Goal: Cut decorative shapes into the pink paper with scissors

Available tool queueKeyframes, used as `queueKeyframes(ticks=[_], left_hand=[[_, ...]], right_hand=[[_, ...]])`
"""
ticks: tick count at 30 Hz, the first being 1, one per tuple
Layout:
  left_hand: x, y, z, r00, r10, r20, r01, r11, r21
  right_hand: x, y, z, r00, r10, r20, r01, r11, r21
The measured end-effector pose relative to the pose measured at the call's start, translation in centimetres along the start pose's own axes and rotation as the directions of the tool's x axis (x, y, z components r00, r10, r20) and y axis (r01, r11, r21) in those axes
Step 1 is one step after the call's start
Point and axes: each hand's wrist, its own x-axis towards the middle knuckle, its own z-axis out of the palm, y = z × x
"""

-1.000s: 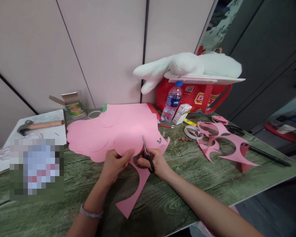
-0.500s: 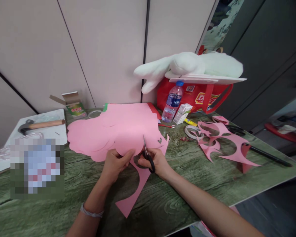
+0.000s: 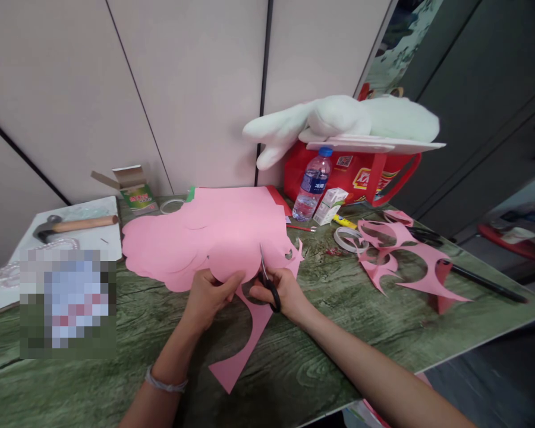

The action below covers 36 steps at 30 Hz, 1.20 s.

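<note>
My left hand (image 3: 210, 300) pinches the lower edge of a pink paper sheet (image 3: 234, 255), thumb on top and fingers curled beneath. Black-handled scissors (image 3: 270, 288) are in my right hand (image 3: 288, 294), their blades pointing away from me at the sheet's rounded edge. From that edge a curved pink offcut (image 3: 249, 345) hangs down toward the front of the table. Beneath and to the left lie scalloped pink paper shapes (image 3: 156, 244), overlapping one another. Part of the lower blade is hidden by the paper.
Pink scraps (image 3: 410, 249), a tape roll (image 3: 350, 239) and a black rod (image 3: 485, 280) lie to the right. A water bottle (image 3: 312, 184) and small white box (image 3: 331, 205) stand before a red bag (image 3: 361, 172). At left, a hammer (image 3: 80, 224) rests on a white board (image 3: 107, 246).
The paper strip to the right of the scissors has shifted slightly left. Both hands stay in nearly the same place, still holding the sheet and the scissors.
</note>
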Motion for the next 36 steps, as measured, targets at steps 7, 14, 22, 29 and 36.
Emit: queueKeyframes(ticks=[7,14,22,29,36], left_hand=[[0.2,-0.4,0.0,1.0,0.022,0.005,-0.022,1.0,-0.004],[0.1,-0.6,-0.1,1.0,0.021,0.017,-0.021,1.0,-0.009],[0.2,-0.7,0.0,0.999,0.032,-0.012,-0.032,0.999,-0.034],[0.4,-0.6,-0.1,0.999,0.031,-0.027,-0.033,0.998,-0.056],[0.1,0.0,0.0,0.999,0.032,-0.031,-0.034,0.996,-0.08]], right_hand=[[0.0,-0.8,0.1,1.0,0.025,0.016,-0.025,0.999,0.03],[-0.1,-1.0,0.2,0.999,0.032,-0.013,-0.031,0.999,0.036],[-0.2,-1.5,0.2,1.0,0.032,0.0,-0.032,0.998,0.051],[-0.1,-1.4,0.4,0.997,0.071,-0.031,-0.069,0.994,0.084],[-0.2,-1.8,0.5,0.995,0.098,-0.037,-0.094,0.991,0.1]])
